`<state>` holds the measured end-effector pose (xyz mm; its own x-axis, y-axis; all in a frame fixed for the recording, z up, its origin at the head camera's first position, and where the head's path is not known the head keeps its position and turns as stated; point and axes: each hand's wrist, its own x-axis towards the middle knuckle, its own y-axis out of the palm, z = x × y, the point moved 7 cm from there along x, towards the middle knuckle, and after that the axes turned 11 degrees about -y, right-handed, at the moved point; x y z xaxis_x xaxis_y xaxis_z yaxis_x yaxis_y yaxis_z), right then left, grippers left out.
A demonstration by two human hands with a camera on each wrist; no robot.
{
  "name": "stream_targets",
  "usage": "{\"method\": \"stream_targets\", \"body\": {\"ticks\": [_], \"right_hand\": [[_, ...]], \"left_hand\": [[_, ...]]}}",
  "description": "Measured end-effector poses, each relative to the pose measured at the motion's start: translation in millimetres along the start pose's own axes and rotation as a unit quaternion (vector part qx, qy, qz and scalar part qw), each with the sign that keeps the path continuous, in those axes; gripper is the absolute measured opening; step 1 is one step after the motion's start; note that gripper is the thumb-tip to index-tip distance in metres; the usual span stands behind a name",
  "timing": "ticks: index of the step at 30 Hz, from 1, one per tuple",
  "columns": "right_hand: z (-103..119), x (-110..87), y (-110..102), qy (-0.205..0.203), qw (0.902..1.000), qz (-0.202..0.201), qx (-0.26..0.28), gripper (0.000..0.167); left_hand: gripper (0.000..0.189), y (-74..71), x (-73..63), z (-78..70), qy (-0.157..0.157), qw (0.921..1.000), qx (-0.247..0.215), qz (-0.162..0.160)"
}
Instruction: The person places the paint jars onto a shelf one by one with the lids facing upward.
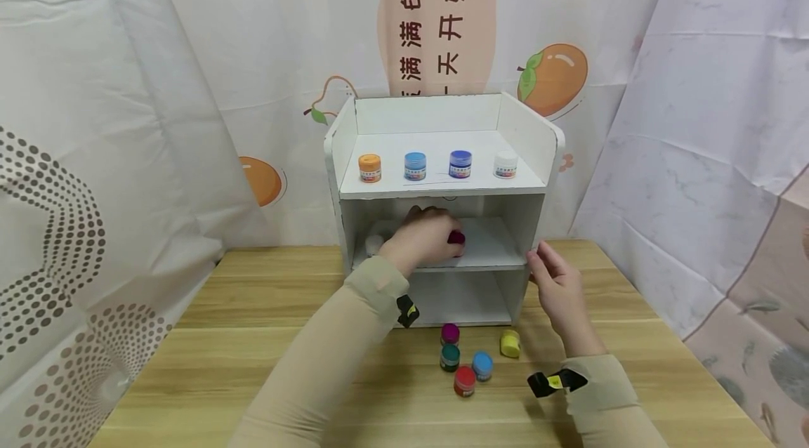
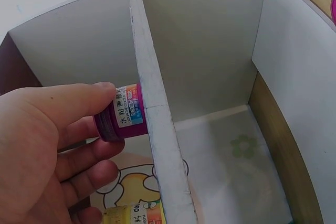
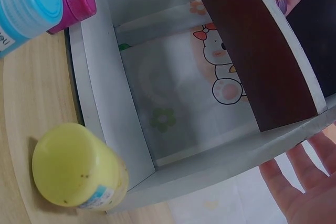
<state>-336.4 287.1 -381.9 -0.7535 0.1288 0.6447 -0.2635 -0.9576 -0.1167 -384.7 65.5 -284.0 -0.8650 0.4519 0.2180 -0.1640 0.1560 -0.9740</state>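
My left hand (image 1: pixel 425 236) reaches into the middle level of a white shelf unit (image 1: pixel 442 192) and pinches a dark magenta paint jar (image 2: pixel 122 113) between thumb and fingers. The jar's base is right at the middle board (image 2: pixel 160 124). Below it in the left wrist view, a yellow-labelled jar (image 2: pixel 134 214) stands on the same board. In the head view a pale jar (image 1: pixel 373 244) shows left of the hand. My right hand (image 1: pixel 559 286) rests its fingertips against the unit's right side panel, fingers fairly straight in the right wrist view.
On the top shelf stand an orange jar (image 1: pixel 369 168), a light blue jar (image 1: pixel 415 166), a dark blue jar (image 1: pixel 460 163) and a white jar (image 1: pixel 505 164). Before the unit are magenta (image 1: pixel 450 334), green (image 1: pixel 450 357), blue (image 1: pixel 482 366), red (image 1: pixel 464 380) and yellow (image 1: pixel 510 343) jars on the wooden table (image 1: pixel 265 336).
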Motion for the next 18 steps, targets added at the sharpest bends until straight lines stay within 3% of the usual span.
{"method": "stream_targets", "body": {"ticks": [11, 18], "right_hand": [[0.4, -0.6, -0.9, -0.004, 0.9999, 0.005, -0.008, 0.046], [-1.0, 0.0, -2.1, -0.010, 0.9999, 0.004, -0.007, 0.046]], "left_hand": [[0.014, 1.1, 0.1, 0.1, 0.010, 0.9997, -0.018, -0.010], [0.022, -3.6, -2.7, 1.9, 0.009, 0.9989, -0.042, -0.021]]}}
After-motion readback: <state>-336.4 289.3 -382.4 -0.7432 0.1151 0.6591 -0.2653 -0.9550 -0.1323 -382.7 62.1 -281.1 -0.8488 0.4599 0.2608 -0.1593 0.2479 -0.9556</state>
